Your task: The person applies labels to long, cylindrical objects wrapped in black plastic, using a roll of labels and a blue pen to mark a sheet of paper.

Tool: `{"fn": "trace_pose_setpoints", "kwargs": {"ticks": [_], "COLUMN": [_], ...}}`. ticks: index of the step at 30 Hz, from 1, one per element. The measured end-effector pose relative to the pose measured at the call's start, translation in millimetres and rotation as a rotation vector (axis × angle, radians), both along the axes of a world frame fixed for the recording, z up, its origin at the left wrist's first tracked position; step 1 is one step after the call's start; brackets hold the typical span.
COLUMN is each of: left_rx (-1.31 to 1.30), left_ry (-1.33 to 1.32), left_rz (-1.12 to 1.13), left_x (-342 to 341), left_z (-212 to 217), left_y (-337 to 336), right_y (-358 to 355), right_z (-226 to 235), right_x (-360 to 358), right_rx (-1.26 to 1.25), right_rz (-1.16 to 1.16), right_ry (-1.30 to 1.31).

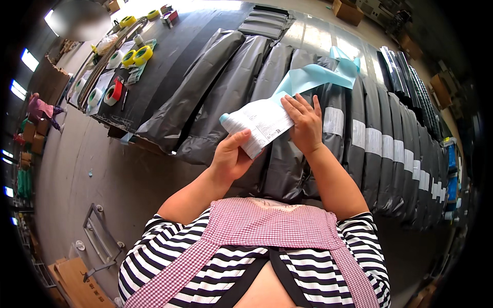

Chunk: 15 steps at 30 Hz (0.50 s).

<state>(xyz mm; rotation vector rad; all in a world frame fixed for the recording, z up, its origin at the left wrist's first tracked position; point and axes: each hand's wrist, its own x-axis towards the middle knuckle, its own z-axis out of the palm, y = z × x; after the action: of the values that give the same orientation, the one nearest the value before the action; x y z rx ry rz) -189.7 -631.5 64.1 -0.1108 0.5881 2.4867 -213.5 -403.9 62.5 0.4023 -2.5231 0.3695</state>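
Note:
My left hand is closed around the near-left end of a roll of white printed labels, its thumb on top. A pale blue backing strip runs from the roll toward the far right and curls loosely over the dark bags. My right hand touches the right edge of the labels, its fingers stretched out and its thumb hidden. Beneath both hands lie long dark grey plastic-wrapped packages, side by side on the table. Several packages to the right bear a white label around the middle.
On the table's left part are yellow tape rolls, a red tape dispenser and papers. Flat dark bags lie at the far edge. A wheeled metal frame and a cardboard box stand on the floor at left. Another person is farther left.

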Motion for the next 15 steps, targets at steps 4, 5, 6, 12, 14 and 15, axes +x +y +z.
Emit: {"fn": "trace_pose_setpoints", "kwargs": {"ticks": [4, 5, 6, 12, 14, 15], "left_rx": [-0.055, -0.054, -0.059, -0.035, -0.045, -0.044], "left_ry": [0.06, 0.062, 0.081, 0.264, 0.334, 0.332], "left_rz": [0.099, 0.098, 0.09, -0.045, -0.014, -0.023], "left_x": [-3.1, -5.2, -5.9, -9.0, -10.2, -10.4], "left_z": [-3.7, -3.3, -2.7, -12.4, -14.9, -15.3], "left_y": [-7.4, -7.1, -5.8, 2.1, 4.7, 5.7], "right_y": [-14.2, -24.8, -28.6, -68.7, -72.4, -73.4], "right_z": [23.5, 39.8, 45.2, 21.2, 23.0, 23.3], "right_x": [27.3, 40.1, 47.4, 49.9, 52.9, 54.1], "right_rx": [-0.145, -0.363, -0.423, -0.841, -1.007, -1.174], "right_rz": [0.224, 0.299, 0.346, 0.253, 0.238, 0.229], "right_ry": [-0.237, -0.217, -0.209, -0.189, -0.256, -0.326]}}
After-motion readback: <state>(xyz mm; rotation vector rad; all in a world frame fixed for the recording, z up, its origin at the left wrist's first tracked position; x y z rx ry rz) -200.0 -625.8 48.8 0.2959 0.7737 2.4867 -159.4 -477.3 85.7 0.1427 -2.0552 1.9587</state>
